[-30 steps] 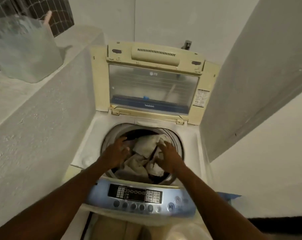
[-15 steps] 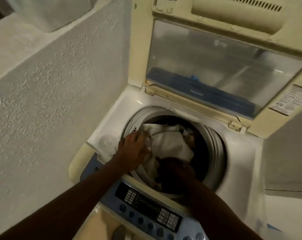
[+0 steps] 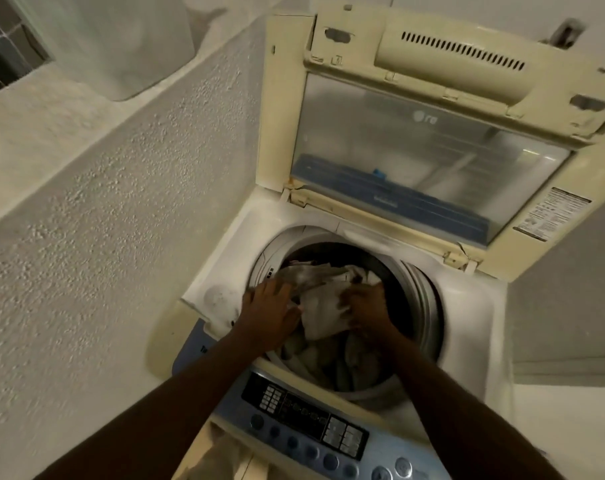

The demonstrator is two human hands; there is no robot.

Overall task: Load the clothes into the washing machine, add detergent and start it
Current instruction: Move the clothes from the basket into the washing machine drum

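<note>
A top-loading washing machine [image 3: 474, 306] stands with its yellowed lid [image 3: 429, 157] propped upright at the back. Pale grey and white clothes [image 3: 323, 308] fill the round drum [image 3: 422, 292]. My left hand [image 3: 268, 311] lies flat on the clothes at the drum's left rim, fingers spread. My right hand [image 3: 365, 308] is curled into the pale cloth near the drum's middle, gripping a fold. A blue control panel [image 3: 315, 420] with round buttons runs along the machine's front edge, under my forearms.
A rough plastered half-wall [image 3: 103, 220] rises close on the left, with a translucent plastic container [image 3: 121, 46] on its ledge. Another wall [image 3: 568, 289] hems the machine in on the right. Beige cloth [image 3: 221, 455] shows below the panel.
The view has swung and drawn closer to the drum. My right hand has come up from deep in the drum and now grips the pale cloth on top. The left hand stays at the left rim.
</note>
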